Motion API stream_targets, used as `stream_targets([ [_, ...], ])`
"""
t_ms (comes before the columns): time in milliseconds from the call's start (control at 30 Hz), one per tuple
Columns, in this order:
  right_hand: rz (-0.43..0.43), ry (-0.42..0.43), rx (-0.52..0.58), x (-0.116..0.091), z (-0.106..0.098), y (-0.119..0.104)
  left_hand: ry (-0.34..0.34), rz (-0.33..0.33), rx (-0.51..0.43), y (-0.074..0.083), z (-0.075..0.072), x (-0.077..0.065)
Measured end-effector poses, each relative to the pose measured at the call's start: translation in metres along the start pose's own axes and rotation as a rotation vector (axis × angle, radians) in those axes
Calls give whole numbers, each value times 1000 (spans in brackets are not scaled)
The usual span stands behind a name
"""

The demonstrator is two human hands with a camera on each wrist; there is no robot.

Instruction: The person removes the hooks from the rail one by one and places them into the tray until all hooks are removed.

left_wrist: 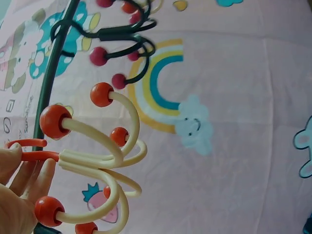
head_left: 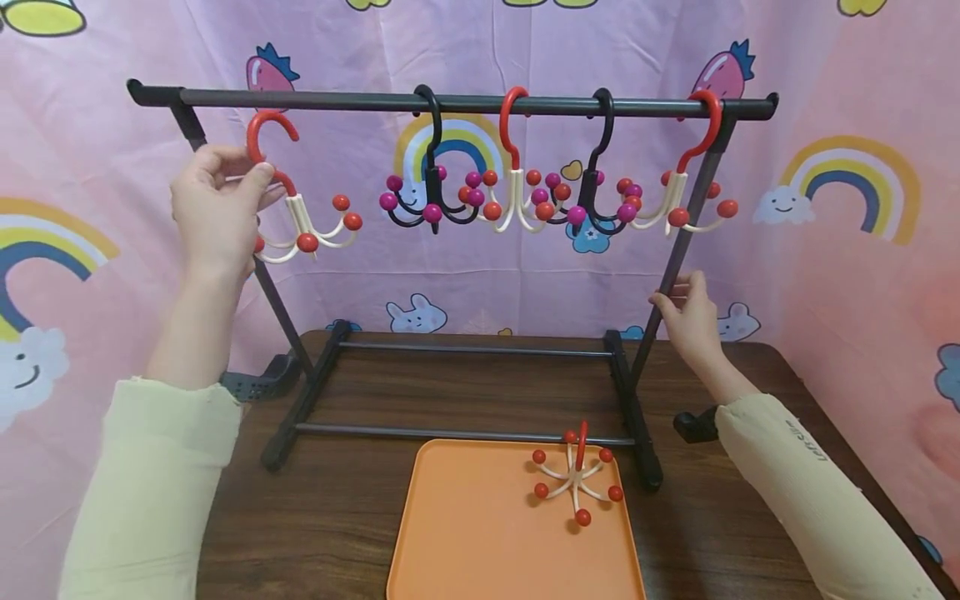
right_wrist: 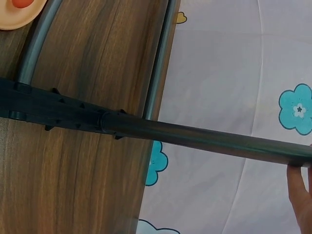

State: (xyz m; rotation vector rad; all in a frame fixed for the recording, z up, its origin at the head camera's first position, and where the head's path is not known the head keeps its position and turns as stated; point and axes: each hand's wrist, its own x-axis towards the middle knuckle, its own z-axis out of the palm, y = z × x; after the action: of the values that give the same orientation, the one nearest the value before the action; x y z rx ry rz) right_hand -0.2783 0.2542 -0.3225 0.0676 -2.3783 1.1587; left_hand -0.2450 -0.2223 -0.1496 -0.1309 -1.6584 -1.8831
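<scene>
My left hand pinches the red hook of a cream multi-arm hanger with red ball tips. The hook's open curve stands just below the left end of the black rail. In the left wrist view, the hanger's cream arms spread away from the fingers. With thumb and fingers, my right hand grips the rack's slanted right post; the right wrist view shows fingertips against that post. Along the rail hang two black hangers with pink balls and two red-hooked cream hangers.
On the dark wooden table, an orange tray lies in front of the rack, overlapping its front bar in the head view. One more red-and-cream hanger stands on its right part. A patterned pink cloth hangs behind.
</scene>
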Motion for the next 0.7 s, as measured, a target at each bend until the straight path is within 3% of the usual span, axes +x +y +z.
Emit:
stream_targets([
  [167, 9, 6, 3, -1, 0, 1, -37, 36, 72, -17, 1, -17],
  [400, 8, 26, -10, -1, 2, 0, -75, 67, 301, -43, 5, -42],
  [700, -2, 35, 15, -1, 2, -2, -113, 97, 399, -60, 20, -78],
])
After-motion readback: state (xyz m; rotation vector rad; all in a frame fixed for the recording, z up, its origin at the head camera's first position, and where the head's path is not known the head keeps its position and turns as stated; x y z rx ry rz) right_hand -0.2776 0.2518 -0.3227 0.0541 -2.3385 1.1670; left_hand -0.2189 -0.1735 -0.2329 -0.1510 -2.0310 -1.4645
